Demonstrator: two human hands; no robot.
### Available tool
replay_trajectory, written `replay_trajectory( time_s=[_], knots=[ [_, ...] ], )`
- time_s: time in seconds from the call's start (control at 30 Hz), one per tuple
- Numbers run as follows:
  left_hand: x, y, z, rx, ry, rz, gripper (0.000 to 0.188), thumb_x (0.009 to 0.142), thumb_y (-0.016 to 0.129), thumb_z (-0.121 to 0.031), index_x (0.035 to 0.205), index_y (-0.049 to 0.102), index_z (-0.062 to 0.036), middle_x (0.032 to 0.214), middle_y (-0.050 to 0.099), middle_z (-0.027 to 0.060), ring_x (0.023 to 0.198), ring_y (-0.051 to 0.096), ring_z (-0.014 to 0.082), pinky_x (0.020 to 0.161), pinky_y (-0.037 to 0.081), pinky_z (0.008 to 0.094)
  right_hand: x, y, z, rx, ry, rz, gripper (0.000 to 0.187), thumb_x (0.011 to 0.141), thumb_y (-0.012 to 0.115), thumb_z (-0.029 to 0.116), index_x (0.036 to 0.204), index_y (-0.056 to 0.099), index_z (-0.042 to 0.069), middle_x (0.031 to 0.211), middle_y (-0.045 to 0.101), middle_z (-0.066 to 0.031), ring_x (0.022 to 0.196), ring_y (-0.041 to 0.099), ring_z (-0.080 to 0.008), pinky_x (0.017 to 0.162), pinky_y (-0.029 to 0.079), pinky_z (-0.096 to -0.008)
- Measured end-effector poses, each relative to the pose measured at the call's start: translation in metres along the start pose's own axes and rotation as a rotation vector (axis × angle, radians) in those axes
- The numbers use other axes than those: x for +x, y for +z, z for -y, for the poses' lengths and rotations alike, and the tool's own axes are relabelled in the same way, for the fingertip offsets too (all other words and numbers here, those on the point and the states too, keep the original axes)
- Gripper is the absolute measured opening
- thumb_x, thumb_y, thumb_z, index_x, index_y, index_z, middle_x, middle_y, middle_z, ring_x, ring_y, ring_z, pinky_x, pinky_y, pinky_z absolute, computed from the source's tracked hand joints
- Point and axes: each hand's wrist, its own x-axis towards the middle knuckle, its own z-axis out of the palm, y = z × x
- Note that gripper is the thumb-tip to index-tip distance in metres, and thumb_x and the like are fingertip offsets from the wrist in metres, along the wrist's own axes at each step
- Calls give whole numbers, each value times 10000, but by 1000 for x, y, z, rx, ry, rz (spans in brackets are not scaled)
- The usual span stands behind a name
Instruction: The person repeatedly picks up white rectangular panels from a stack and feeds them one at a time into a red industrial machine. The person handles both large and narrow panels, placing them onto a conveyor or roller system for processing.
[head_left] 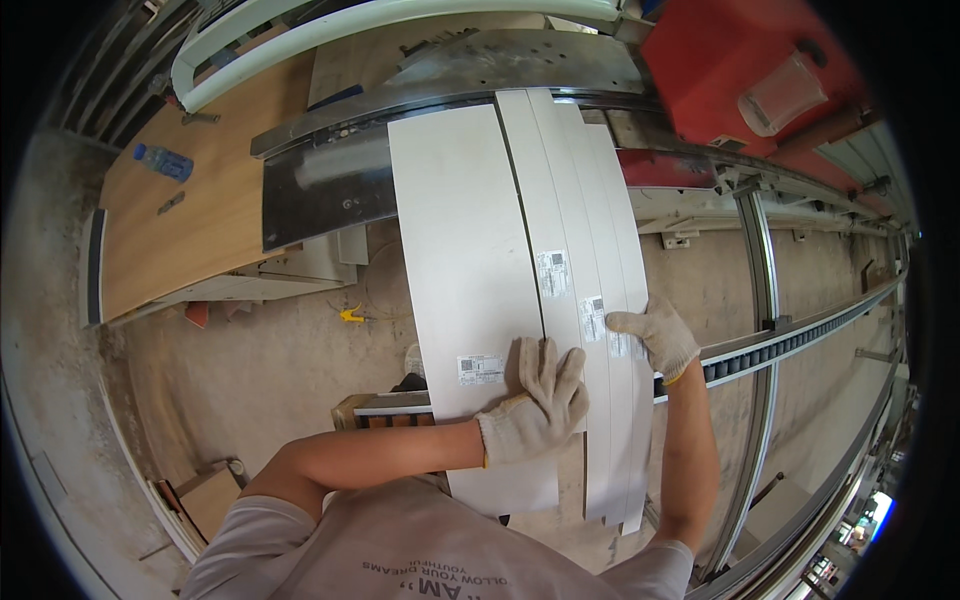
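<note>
Several long white panels lie side by side, running away from me: a wide white panel [455, 230] on the left and narrower white strips [570, 200] on the right, stepped at their ends. A dark gap separates the wide panel from the first strip. Printed labels [480, 369] are stuck on them. My left hand [537, 405], in a pale knitted glove, lies on the panels across the gap, fingers stretched out. At the right edge of the strips, my right hand [660, 338], gloved too, has its thumb on top and its fingers around the outer edge, partly hidden.
Beyond the panels runs a metal machine bed [340, 180]. A wooden table [215, 220] at left bears a bottle [163, 162]. A red machine housing [740, 60] stands far right. A roller rail [800, 345] extends rightward. A yellow air gun [351, 314] shows left of the panels.
</note>
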Motion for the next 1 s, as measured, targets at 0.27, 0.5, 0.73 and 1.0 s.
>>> replay_trajectory(
  time_s=[0.27, 0.5, 0.73, 1.0],
  knots=[
    [4, 3, 8, -94, 27, -15, 728, 884, 713, -540, 1056, 616, 161, 1367, 491, 449, 1152, 523, 674, 872, 475, 873, 2, 3, 7, 40, 44, -33, 515, 818, 877, 100, 1248, 709, -130, 1103, 793, -187, 928, 774, -204, 797, 628, -349],
    [10, 2, 12, -82, 65, -8, 777, 855, 724, -599, 1053, 649, 149, 1362, 494, 435, 1160, 500, 669, 872, 449, 871, 17, -1, 16, -158, 7, -22, 483, 824, 861, 85, 1243, 723, -113, 1073, 791, -166, 892, 766, -211, 768, 625, -345],
    [14, -3, 13, -200, 57, 42, 799, 835, 735, -633, 1052, 678, 133, 1383, 490, 420, 1164, 473, 668, 905, 426, 861, 21, 7, 18, 29, 6, -83, 469, 843, 863, 119, 1232, 724, -103, 1049, 793, -151, 843, 757, -207, 756, 618, -348],
    [24, -4, 10, -407, -9, 20, 769, 841, 743, -626, 1053, 677, 110, 1444, 457, 403, 1202, 451, 672, 938, 405, 879, 53, -5, 35, -109, 26, -141, 558, 825, 913, 222, 1219, 713, -118, 1030, 784, -183, 807, 750, -232, 732, 608, -364]
  ],
)
